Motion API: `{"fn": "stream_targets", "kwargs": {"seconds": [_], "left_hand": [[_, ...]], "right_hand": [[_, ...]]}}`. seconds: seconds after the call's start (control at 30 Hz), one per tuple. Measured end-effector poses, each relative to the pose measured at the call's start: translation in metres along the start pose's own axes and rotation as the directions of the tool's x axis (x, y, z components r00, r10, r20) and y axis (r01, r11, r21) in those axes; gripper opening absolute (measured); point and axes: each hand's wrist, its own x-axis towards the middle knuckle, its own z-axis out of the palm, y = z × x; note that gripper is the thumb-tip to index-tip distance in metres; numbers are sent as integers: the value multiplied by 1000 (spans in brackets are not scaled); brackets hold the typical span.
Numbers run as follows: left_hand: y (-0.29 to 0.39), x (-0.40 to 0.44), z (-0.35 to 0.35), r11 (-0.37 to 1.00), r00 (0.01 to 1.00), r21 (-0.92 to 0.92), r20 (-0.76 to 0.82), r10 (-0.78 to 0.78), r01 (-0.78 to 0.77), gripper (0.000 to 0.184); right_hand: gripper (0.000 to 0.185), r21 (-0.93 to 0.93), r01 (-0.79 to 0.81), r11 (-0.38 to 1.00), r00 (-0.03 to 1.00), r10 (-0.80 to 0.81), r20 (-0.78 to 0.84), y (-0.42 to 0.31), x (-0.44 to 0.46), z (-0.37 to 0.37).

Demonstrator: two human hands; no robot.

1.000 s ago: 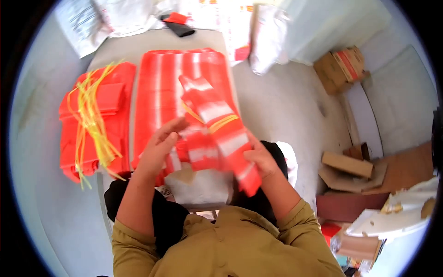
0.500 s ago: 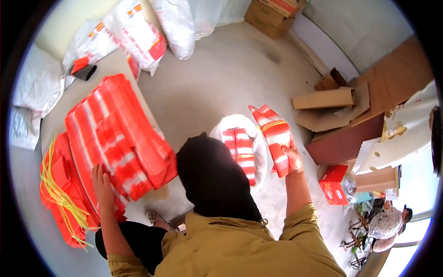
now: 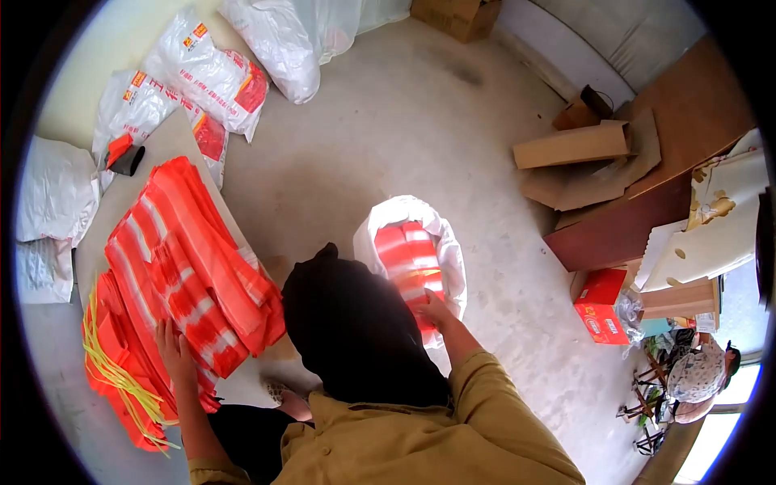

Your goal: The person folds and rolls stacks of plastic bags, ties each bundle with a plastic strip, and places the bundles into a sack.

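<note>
My left hand lies with fingers stretched out on a pile of folded red-and-white striped plastic sheets on the table. Beside it, several yellow strips hang over more red folded sheets. On the floor a white sack stands with its mouth open. My right hand is inside its near rim, its fingers closed on the end of a folded red-and-white striped bundle. A yellow tie crosses the bundle. A dark head covering hides the sack's near left side.
Filled white bags lean along the wall behind the table. A red-and-black item lies on that table. Cardboard boxes, a brown panel and a red box stand right. Another person is at the far right.
My right hand has moved left and brought the striped bundle from beside the sack into its mouth. My left hand stays on the pile. The view has shifted slightly.
</note>
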Motion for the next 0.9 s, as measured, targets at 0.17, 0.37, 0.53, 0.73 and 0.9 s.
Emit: {"fn": "stream_targets", "kwargs": {"seconds": [0.17, 0.37, 0.53, 0.73, 0.9], "left_hand": [[-7, -1, 6, 999, 999, -32, -20, 33, -34, 51], [-5, -3, 3, 998, 998, -9, -24, 60, -60, 51], [6, -5, -1, 997, 997, 57, -38, 64, -61, 52], [1, -5, 0, 991, 994, 88, -43, 103, -99, 53], [2, -6, -2, 989, 991, 87, -46, 126, -122, 53]], "right_hand": [[67, 39, 138, 990, 985, -133, -113, 9, 21, 11], [77, -446, 251, 859, 913, -363, -186, 13, 15, 34], [91, -683, 187, 706, 906, -393, -159, 10, 2, 43], [90, -889, 74, 451, 944, -319, -83, 15, 8, 44], [82, -709, 421, 565, 869, -477, 136, 62, 49, 31]]}}
